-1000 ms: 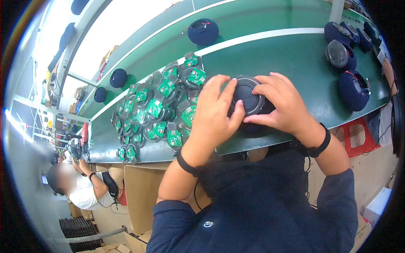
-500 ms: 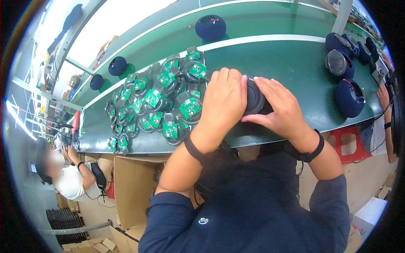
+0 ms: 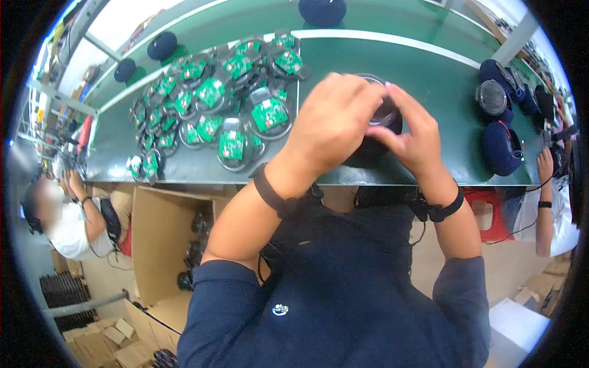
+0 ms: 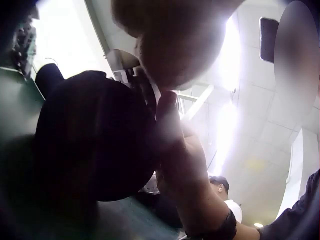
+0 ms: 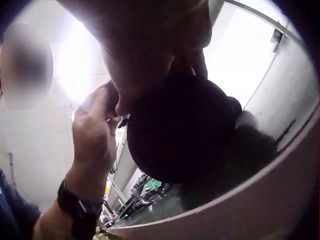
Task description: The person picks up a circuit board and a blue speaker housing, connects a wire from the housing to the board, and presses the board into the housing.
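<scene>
Grip half-closed: left hand (image 3: pixel 328 126) and right hand (image 3: pixel 418 132) curled round a dark disc (image 3: pixel 388 114) over the round body (image 5: pixel 180 132), by the worktop (image 3: pixel 448 98)'s near edge; exact fingertip contact hidden. Step, probably: fitting disc to body. Next likely wants rim aligned, then even pressing.

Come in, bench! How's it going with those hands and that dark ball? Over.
Left hand above ball, grip hidden; right hand round its top edge. Ball's top partly covered. Green boards heaped left, clear of both hands.
</scene>
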Available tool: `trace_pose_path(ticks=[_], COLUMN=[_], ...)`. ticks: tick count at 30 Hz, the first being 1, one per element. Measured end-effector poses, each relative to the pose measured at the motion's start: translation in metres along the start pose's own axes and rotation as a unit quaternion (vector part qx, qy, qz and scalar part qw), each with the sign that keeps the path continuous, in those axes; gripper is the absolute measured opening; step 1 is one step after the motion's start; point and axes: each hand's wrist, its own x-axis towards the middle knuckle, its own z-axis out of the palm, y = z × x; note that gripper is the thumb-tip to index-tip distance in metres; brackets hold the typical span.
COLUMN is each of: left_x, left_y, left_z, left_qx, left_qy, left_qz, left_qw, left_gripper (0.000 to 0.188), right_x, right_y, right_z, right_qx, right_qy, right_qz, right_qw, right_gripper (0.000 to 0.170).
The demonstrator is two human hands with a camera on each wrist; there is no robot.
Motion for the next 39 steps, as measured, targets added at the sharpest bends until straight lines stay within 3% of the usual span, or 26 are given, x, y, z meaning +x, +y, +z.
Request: trace_pose_path(ticks=[2, 3, 4, 5, 7, 10, 12, 15, 17, 19, 23, 25, 28, 31, 36, 39], left_x=[-0.005, -0.014, -0.017, -0.018, -0.027, -0.046, -0.054, -0.058, -0.053, -0.041, -0.023, -0.020, -0.025, -0.031, -0.035, -0.031], left_y=[-0.004, 0.003, 0.001, -0.002, -0.008, -0.017, -0.015, -0.018, -0.022, -0.029, -0.050, -0.050, -0.035, -0.028, -0.028, -0.028], left_z=[-0.015, -0.018, -0.021, -0.025, -0.028, -0.023, -0.019, -0.015, -0.016, -0.021, -0.017, -0.010, 0.008, 0.023, 0.039, 0.059], left_qx=[-0.025, -0.142, -0.246, -0.346, -0.400, -0.431, -0.470, -0.461, -0.449, -0.415, -0.393, -0.399, -0.444, -0.439, -0.449, -0.460], left_qy=[0.154, 0.207, 0.242, 0.274, 0.273, 0.271, 0.271, 0.269, 0.260, 0.233, 0.201, 0.191, 0.193, 0.227, 0.276, 0.306], left_qz=[-0.009, -0.189, -0.243, -0.291, -0.362, -0.402, -0.471, -0.499, -0.498, -0.481, -0.478, -0.489, -0.556, -0.570, -0.565, -0.546], left_qw=[0.988, 0.949, 0.907, 0.849, 0.797, 0.761, 0.695, 0.682, 0.695, 0.736, 0.759, 0.751, 0.676, 0.657, 0.635, 0.630], left_gripper=[0.008, 0.014, 0.016, 0.019, 0.020, 0.019, 0.017, 0.015, 0.016, 0.018, 0.020, 0.020, 0.018, 0.019, 0.020, 0.022], right_x=[-0.006, -0.011, -0.013, -0.012, -0.011, -0.013, -0.016, -0.016, -0.019, -0.018, -0.024, -0.025, -0.022, -0.022, -0.028, -0.030], right_y=[0.006, 0.009, 0.012, 0.015, 0.014, 0.012, 0.014, 0.005, 0.006, 0.006, 0.006, 0.006, -0.005, -0.006, 0.000, 0.005], right_z=[0.003, 0.005, 0.009, 0.014, 0.020, 0.020, 0.019, 0.015, 0.010, 0.003, 0.007, 0.014, 0.014, 0.017, 0.018, 0.013], right_qx=[-0.003, 0.106, 0.212, 0.213, 0.300, 0.311, 0.287, 0.221, 0.193, 0.109, 0.153, 0.262, 0.311, 0.334, 0.312, 0.230], right_qy=[-0.015, -0.005, 0.002, -0.009, 0.068, 0.049, 0.052, 0.015, -0.022, -0.052, -0.046, 0.007, 0.022, 0.028, 0.037, 0.043], right_qz=[0.011, 0.103, 0.193, 0.183, 0.177, 0.180, 0.177, 0.130, 0.088, 0.033, 0.071, 0.145, 0.182, 0.194, 0.190, 0.135], right_qw=[1.000, 0.989, 0.958, 0.960, 0.935, 0.932, 0.940, 0.966, 0.977, 0.992, 0.985, 0.954, 0.932, 0.922, 0.930, 0.963], right_gripper=[0.071, 0.064, 0.058, 0.058, 0.053, 0.059, 0.059, 0.059, 0.059, 0.059, 0.060, 0.060, 0.060, 0.066, 0.064, 0.050])
